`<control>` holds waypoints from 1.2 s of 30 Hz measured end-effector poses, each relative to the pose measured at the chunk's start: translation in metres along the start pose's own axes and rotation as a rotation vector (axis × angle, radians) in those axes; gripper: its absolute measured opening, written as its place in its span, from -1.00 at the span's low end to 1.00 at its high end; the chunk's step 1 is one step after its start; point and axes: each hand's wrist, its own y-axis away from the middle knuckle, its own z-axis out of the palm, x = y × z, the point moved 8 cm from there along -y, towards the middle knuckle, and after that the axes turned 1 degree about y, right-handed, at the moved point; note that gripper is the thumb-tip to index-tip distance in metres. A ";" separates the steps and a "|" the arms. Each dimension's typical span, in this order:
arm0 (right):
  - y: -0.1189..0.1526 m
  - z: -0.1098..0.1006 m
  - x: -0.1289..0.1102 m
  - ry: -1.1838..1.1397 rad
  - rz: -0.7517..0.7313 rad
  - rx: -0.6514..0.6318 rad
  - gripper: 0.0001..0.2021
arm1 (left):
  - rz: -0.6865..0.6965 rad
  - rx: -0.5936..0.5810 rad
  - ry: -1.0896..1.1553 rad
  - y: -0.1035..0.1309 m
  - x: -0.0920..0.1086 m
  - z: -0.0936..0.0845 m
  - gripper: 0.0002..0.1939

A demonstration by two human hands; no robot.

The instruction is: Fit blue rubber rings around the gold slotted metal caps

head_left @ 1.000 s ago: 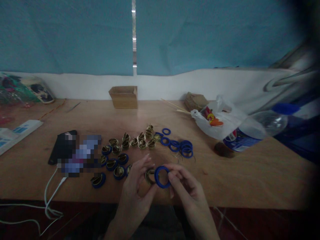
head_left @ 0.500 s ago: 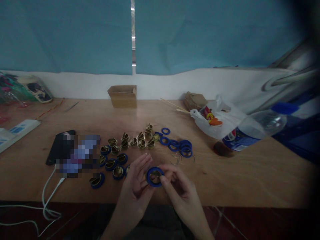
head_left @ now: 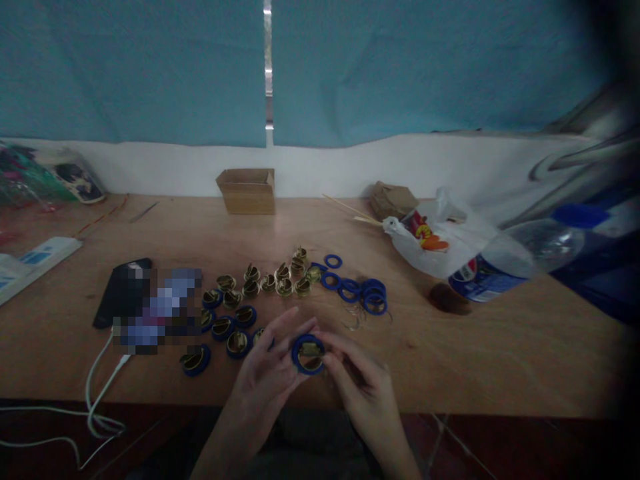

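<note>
Table [head_left: 475, 360]: left grip [head_left: 270, 367], right grip [head_left: 363, 377] hold blue ring [head_left: 295, 357] (gold piece [head_left: 311, 349] inside).

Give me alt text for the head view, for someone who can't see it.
A person's left hand and right hand hold together a blue ring and a gold piece showing through it, at a wooden table. More gold pieces, some rimmed in blue, and loose blue rings lie on it.

Loose rings [head_left: 361, 291] right of clasps [head_left: 285, 287], box [head_left: 249, 199] behind.
</note>
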 end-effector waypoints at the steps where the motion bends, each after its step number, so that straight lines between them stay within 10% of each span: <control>1: 0.000 0.000 0.000 0.000 -0.003 -0.012 -0.80 | -0.005 0.016 -0.003 0.001 -0.001 -0.002 -0.47; 36: 0.005 0.005 0.005 -0.054 0.079 -0.096 -0.84 | 0.101 0.185 -0.697 0.004 0.011 -0.016 -0.75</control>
